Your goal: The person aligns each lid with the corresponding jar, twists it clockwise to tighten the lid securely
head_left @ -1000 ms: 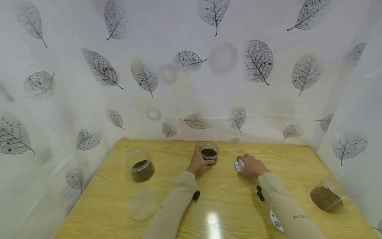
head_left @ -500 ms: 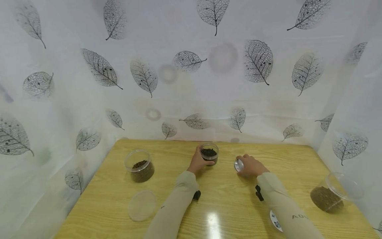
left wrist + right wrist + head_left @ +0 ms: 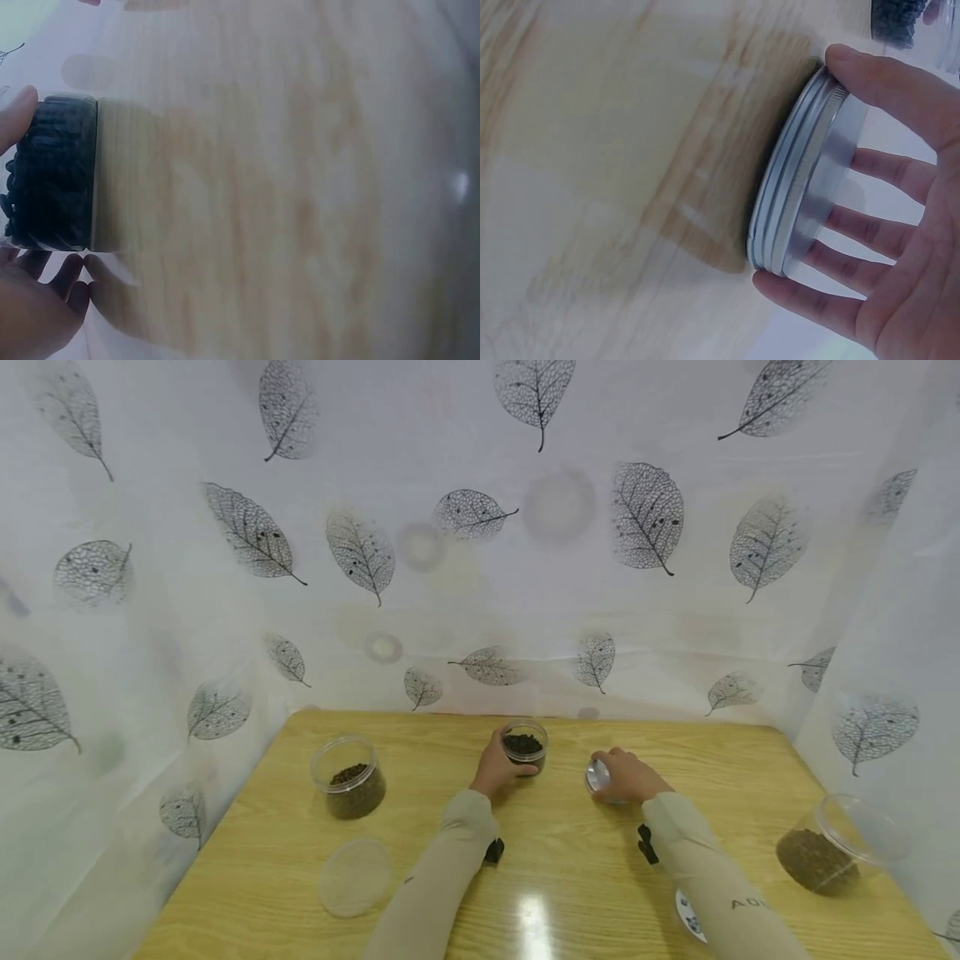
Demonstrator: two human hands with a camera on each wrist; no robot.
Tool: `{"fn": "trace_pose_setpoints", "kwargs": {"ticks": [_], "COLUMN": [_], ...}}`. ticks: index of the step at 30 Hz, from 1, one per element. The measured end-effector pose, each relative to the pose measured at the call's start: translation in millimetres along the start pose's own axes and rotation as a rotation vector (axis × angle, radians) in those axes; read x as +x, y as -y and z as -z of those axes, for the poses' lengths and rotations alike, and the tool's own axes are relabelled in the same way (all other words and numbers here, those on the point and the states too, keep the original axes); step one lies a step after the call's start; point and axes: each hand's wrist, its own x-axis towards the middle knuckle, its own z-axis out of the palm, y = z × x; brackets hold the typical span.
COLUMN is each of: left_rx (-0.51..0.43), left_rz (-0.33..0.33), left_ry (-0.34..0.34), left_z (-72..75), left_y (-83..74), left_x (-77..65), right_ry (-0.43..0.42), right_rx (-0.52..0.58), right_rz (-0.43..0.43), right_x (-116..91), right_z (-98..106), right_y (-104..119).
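Observation:
At the back middle of the table, my left hand (image 3: 501,766) grips a small clear jar (image 3: 524,748) of dark pieces, its mouth uncovered. The left wrist view has the thumb on one side of this jar (image 3: 56,176) and the fingers on the other. To the right of it, my right hand (image 3: 628,776) holds a round silver metal lid (image 3: 597,774) by its rim. In the right wrist view the thumb and little finger are at opposite edges of this lid (image 3: 802,180), which lies at the tabletop; whether it touches the wood is hard to tell.
A larger clear jar (image 3: 356,789) of brown pieces stands at left, with a translucent disc-shaped lid (image 3: 356,877) before it. Another clear jar (image 3: 817,860) of brown matter is at right. A white patterned disc (image 3: 688,914) is partly under the right sleeve. A leaf-print curtain (image 3: 555,610) surrounds the table (image 3: 570,877).

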Motion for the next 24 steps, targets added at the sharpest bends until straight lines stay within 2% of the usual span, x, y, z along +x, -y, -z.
{"fn": "trace_pose_setpoints", "kwargs": {"ticks": [10,17,24], "left_rx": [-0.007,-0.013,0.023], "left_rz": [0.034,0.015,-0.018], "left_ry": [-0.010,-0.017,-0.012], "left_z": [4.7,11.7,22.2], "left_y": [-4.0,-6.9,-12.1], "left_x": [-8.0,-13.4,-24.1], "right_ry": [-0.061,-0.094,-0.157], "right_rx": [0.007,0.020,0.014], "right_rz": [0.030,0.051,0.089], "right_x": [-1.7,-9.7,-23.9], "right_z": [7.5,13.5,18.7], "right_y": [10.5,21.6,31.7]}}
